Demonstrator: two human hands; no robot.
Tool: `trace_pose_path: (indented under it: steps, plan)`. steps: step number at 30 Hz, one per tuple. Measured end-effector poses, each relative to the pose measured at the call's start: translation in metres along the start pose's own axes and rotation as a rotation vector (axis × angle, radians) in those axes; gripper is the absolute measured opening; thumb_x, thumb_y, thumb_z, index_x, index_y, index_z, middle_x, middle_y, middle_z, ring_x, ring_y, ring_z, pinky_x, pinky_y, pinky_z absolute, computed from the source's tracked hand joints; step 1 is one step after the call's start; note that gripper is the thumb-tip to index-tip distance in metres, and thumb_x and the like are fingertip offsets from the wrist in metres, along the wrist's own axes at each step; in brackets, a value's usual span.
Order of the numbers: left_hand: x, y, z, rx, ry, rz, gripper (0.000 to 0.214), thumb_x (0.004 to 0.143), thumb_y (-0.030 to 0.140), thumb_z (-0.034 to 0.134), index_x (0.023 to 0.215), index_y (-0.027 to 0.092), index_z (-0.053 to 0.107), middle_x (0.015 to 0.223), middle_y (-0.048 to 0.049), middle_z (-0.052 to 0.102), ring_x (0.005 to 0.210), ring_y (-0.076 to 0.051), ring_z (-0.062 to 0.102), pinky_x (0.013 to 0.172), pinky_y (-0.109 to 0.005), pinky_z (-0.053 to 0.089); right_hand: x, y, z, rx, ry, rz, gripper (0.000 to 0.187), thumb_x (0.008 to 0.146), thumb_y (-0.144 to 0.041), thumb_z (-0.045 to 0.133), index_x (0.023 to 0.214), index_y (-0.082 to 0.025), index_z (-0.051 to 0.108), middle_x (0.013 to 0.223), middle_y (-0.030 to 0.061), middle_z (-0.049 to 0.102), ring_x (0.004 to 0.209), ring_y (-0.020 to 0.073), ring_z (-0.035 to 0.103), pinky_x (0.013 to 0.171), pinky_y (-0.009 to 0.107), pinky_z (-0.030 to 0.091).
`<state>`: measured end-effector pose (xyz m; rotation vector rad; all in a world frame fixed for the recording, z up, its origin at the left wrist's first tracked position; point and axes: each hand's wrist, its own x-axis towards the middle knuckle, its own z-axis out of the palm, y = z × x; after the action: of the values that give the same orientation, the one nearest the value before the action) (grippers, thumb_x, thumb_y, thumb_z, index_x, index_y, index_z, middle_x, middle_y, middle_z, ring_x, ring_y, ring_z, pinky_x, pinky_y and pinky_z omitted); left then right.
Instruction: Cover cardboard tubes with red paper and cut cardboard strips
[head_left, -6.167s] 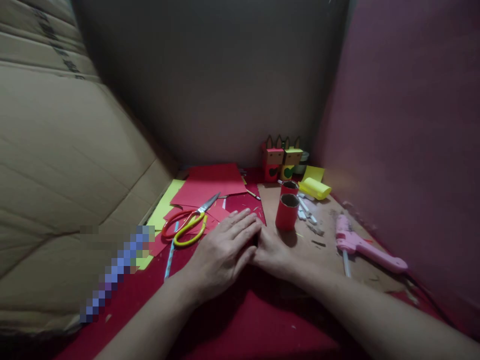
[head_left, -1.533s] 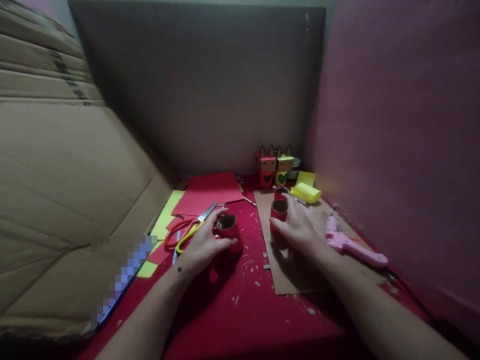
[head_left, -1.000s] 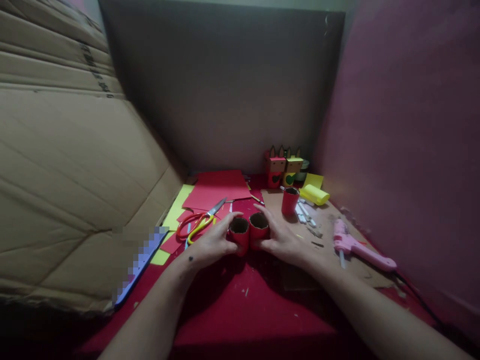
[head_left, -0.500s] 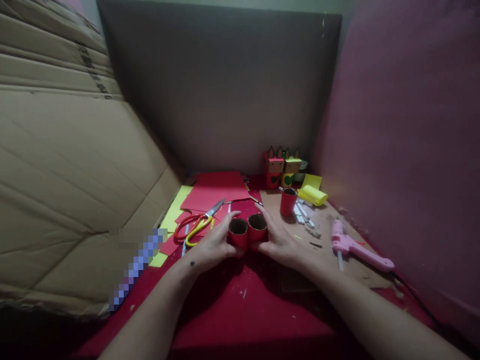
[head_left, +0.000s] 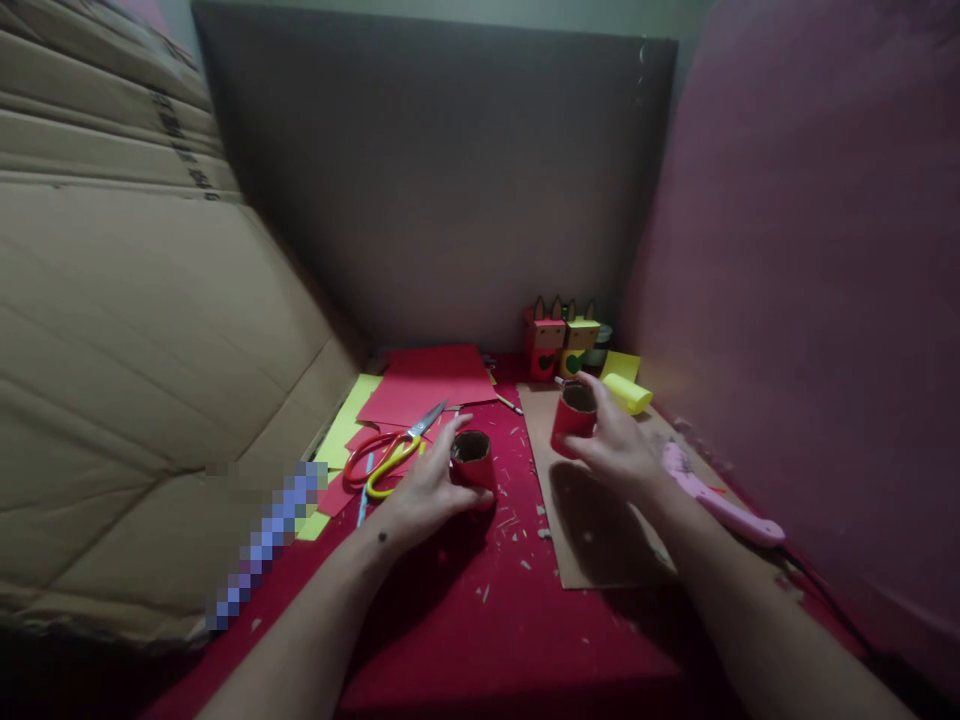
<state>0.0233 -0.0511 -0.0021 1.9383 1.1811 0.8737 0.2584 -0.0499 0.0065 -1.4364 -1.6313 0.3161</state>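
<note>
The left hand (head_left: 433,492) had its grip round the near tube (head_left: 477,474), the right hand (head_left: 621,445) the far tube (head_left: 571,422); both seemed light, stiff, crushable, best held mid-height.

Bare hands on this one, both the left hand (head_left: 431,497) and the right hand (head_left: 621,443), and it's bare skin all the way along the left forearm (head_left: 300,625) and right forearm (head_left: 735,590) to where the view cuts off. Both arms slim down toward the wrists. The marking that jumps out is a small, roundish dark spot (head_left: 382,537) by the left wrist; mole or ink, can't tell. Nails are too blurry to read tbh.
</note>
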Motion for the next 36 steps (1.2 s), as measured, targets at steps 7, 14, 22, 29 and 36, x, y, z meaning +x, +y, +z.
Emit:
trace_pose_path:
  steps: [7,14,22,29,36]
  plan:
    - [-0.001,0.001,0.008,-0.057,0.007,-0.059,0.094,0.063,0.023,0.069,0.14,0.019,0.015,0.092,-0.0034,0.063,0.084,-0.023,0.062,0.08,-0.038,0.047,0.002,0.019,-0.003,-0.127,-0.027,0.037,0.077,0.061,-0.025,0.06,0.132,-0.012,0.034,0.119,0.0181,0.054,0.108,0.0333,0.052,0.088,0.045,0.04]
    - [0.001,-0.01,0.015,-0.048,0.034,-0.062,0.102,0.058,0.021,0.07,0.141,0.019,0.012,0.097,-0.003,0.062,0.084,-0.021,0.061,0.079,-0.035,0.046,0.001,0.028,0.004,-0.237,0.102,-0.052,0.071,0.066,-0.03,0.064,0.129,-0.009,0.039,0.119,0.0208,0.052,0.112,0.0355,0.047,0.093,0.049,0.038]
    - [0.007,-0.002,0.02,-0.115,0.134,-0.034,0.082,0.059,0.021,0.071,0.131,0.018,0.03,0.107,-0.0052,0.061,0.098,-0.022,0.058,0.089,-0.035,0.043,-0.01,-0.005,-0.011,0.045,0.486,-0.374,0.013,0.085,-0.022,0.052,0.097,-0.019,0.057,0.092,0.0066,0.059,0.089,0.02,0.056,0.08,0.037,0.044]
    - [0.067,0.01,0.037,0.006,0.154,-0.023,0.065,0.057,0.014,0.068,0.117,0.021,0.043,0.097,-0.002,0.064,0.088,-0.02,0.062,0.076,-0.03,0.048,-0.021,-0.033,-0.004,0.064,0.137,-0.675,0.012,0.087,-0.015,0.048,0.078,-0.017,0.056,0.068,0.0025,0.055,0.066,0.0147,0.051,0.063,0.028,0.043]
    - [0.109,-0.015,0.051,0.128,0.264,-0.095,0.06,0.058,0.016,0.067,0.113,0.02,0.043,0.092,-0.0035,0.064,0.087,-0.023,0.062,0.076,-0.033,0.046,-0.047,-0.025,0.028,-0.058,-0.015,-0.959,0.023,0.088,-0.011,0.038,0.073,-0.015,0.055,0.06,0.0035,0.054,0.06,0.0148,0.046,0.055,0.028,0.04]
